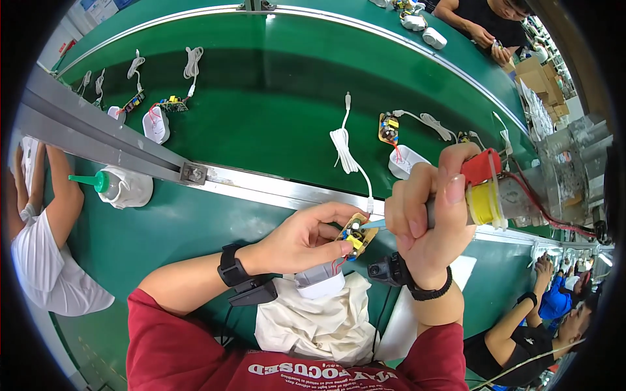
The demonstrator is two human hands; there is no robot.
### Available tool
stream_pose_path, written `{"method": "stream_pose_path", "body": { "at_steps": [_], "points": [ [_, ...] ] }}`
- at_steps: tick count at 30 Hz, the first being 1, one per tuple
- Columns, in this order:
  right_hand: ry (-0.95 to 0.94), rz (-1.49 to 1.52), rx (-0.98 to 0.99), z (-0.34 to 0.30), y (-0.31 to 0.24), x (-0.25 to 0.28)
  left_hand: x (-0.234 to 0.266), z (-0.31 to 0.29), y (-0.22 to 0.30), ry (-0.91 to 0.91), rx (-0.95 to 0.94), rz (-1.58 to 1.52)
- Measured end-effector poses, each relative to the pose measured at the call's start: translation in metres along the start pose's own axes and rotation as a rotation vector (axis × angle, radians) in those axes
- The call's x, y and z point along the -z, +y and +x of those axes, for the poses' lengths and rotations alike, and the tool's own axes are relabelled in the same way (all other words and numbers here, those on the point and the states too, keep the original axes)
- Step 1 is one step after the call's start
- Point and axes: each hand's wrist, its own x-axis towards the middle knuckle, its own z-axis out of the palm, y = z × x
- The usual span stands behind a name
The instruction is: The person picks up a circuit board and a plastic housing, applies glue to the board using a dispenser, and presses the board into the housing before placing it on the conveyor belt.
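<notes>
My left hand (293, 240) grips a small circuit board (356, 241) by its edges, between thumb and fingers. Yellow and dark components cover the board's face. Red wires join it to a white plastic housing (321, 283), which rests on a cream cloth (313, 322) in front of me. A white cable (345, 146) runs from the board's far side onto the green belt. My right hand (433, 218) is wrapped around a dispensing gun (484, 199) with a clear barrel, yellow band and red switch. Its pale blue tapered nozzle (376, 223) reaches the board's right edge.
A metal rail (261, 192) separates my green bench from the green belt (274, 117). Similar boards (389, 128) with housings and coiled cables lie on the belt. A white bottle with a green spout (127, 187) stands at left. Other people work on the left, right and far side.
</notes>
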Motion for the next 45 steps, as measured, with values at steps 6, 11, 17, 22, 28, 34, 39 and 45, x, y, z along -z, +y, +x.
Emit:
{"method": "stream_pose_path", "body": {
  "at_steps": [6, 11, 17, 22, 28, 34, 39, 45],
  "points": [
    [0.002, 0.010, -0.006, -0.001, -0.001, 0.003, -0.002, 0.000, -0.002, -0.004, -0.004, -0.002],
    [-0.019, 0.124, -0.006, -0.001, 0.003, 0.008, 0.000, 0.001, -0.004, 0.002, -0.001, -0.006],
    [-0.028, 0.167, 0.026, -0.002, 0.008, 0.010, 0.004, 0.002, -0.004, 0.016, 0.038, 0.026],
    [-0.011, 0.091, 0.023, 0.001, 0.009, 0.010, 0.006, 0.002, -0.006, 0.012, 0.043, 0.003],
    [0.038, -0.043, 0.002, 0.000, 0.010, 0.006, 0.009, 0.001, -0.009, -0.015, 0.043, -0.003],
    [0.051, -0.036, 0.019, -0.001, 0.014, 0.004, 0.012, -0.002, -0.015, -0.039, 0.037, -0.044],
    [0.034, -0.023, 0.040, -0.002, 0.016, 0.005, 0.012, -0.003, -0.017, -0.048, 0.031, -0.022],
    [0.065, 0.016, -0.009, -0.003, 0.000, 0.005, 0.005, -0.003, -0.014, -0.049, 0.043, -0.003]
  ]
}}
